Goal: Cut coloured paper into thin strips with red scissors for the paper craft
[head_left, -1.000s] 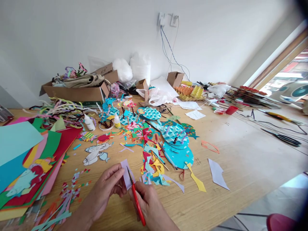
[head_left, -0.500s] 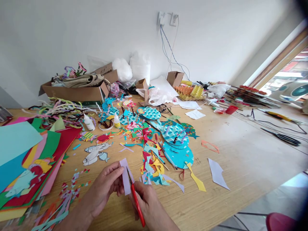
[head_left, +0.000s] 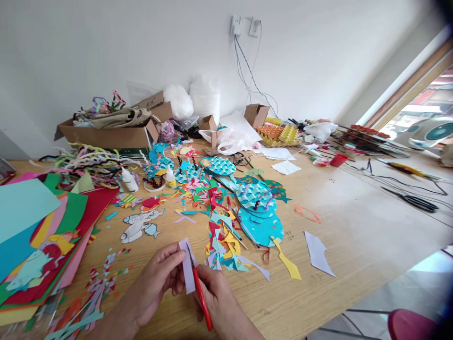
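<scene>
Between thumb and fingers, my left hand (head_left: pixel 164 269) pinches a lavender paper strip (head_left: pixel 188 275) held upright over the table. My right hand (head_left: pixel 215 285) grips red-handled scissors (head_left: pixel 202 300), whose dark blades lie along the strip's right side near its upper part. How far the blades are parted I cannot tell. Beyond both hands lies a heap of coloured paper scraps (head_left: pixel 230 241). Paper fish cutouts (head_left: pixel 139 225) rest on the table past my left hand.
Coloured paper sheets (head_left: pixel 24 203) are stacked at the left, with small snippets (head_left: pixel 102 278) beside them. Two glue bottles (head_left: pixel 129 180) stand near blue wavy paper pieces (head_left: pixel 255 196). A cardboard box (head_left: pixel 106 137) sits against the wall. Black scissors (head_left: pixel 412 200) lie far right.
The lavender strip shows slightly lower and further right between my hands, with the scissors still against it. The whole view has shifted a little. Both hands keep their hold.
</scene>
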The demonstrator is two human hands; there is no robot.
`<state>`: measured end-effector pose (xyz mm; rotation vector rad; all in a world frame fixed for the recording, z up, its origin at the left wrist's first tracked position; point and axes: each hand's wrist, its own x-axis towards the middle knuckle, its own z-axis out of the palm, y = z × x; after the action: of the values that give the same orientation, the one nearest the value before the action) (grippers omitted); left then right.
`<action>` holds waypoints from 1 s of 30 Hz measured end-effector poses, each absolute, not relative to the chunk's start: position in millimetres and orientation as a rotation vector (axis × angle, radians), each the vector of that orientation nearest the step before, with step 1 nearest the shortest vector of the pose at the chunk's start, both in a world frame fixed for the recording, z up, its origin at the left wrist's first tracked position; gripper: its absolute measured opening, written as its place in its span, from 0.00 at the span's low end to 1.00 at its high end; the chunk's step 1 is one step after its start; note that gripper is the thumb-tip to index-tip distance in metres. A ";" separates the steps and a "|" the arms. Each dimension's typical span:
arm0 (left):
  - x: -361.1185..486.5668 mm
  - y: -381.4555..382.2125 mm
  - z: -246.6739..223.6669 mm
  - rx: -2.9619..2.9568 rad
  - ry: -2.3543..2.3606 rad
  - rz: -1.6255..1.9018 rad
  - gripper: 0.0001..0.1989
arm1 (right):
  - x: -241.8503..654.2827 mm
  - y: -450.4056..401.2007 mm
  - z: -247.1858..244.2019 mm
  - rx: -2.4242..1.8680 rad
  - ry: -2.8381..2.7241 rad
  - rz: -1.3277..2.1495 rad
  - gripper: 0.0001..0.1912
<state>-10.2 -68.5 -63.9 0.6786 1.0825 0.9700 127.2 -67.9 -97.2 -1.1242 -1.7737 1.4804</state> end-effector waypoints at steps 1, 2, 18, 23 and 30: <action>-10.1 -68.6 -64.1 0.677 1.078 0.971 0.11 | 126.6 -68.1 -97.5 -1.116 -1.760 1.490 0.18; -10.2 -68.7 -64.5 0.675 1.074 0.972 0.11 | 126.0 -68.3 -97.7 -1.105 -1.745 1.498 0.19; -14.8 -68.1 -69.5 0.612 1.043 0.972 0.09 | 120.7 -65.1 -93.6 -1.121 -1.749 1.514 0.19; -18.4 -65.3 -73.1 0.591 1.050 0.990 0.09 | 117.4 -61.4 -93.1 -1.128 -1.733 1.532 0.21; -25.5 -60.1 -72.8 0.698 1.182 1.027 0.10 | 116.3 -53.1 -92.1 -1.182 -1.614 1.660 0.23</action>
<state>-25.5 -60.1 -72.8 0.6979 1.1822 1.0275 116.3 -53.1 -92.1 -1.1821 -1.6138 1.6600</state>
